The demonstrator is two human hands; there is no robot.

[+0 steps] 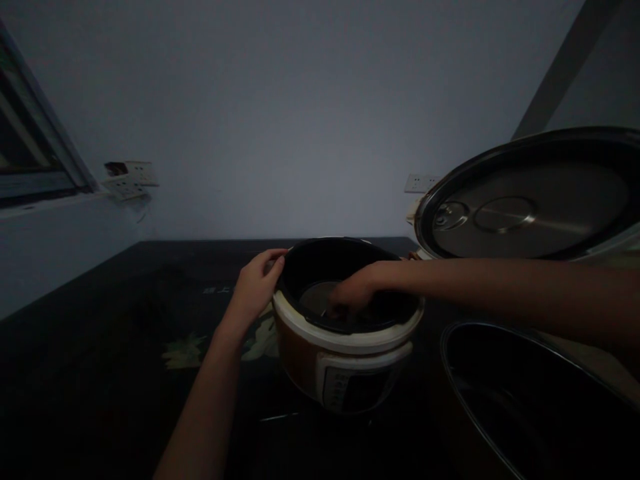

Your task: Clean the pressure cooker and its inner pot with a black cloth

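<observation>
Reaching right hand (356, 288): curled inside cooker (350, 343) (can't tell its grip)
Left hand (257, 279): clasping cooker at its right

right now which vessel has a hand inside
The cooker with the front panel: the right hand reaches into it, not into the dark pot, lower right.

A black table (115, 380) bears a cooker (300, 351) beside a pot (530, 400).

Dim bluish light, deep shadows, faint glare on lid (537, 193)
</observation>
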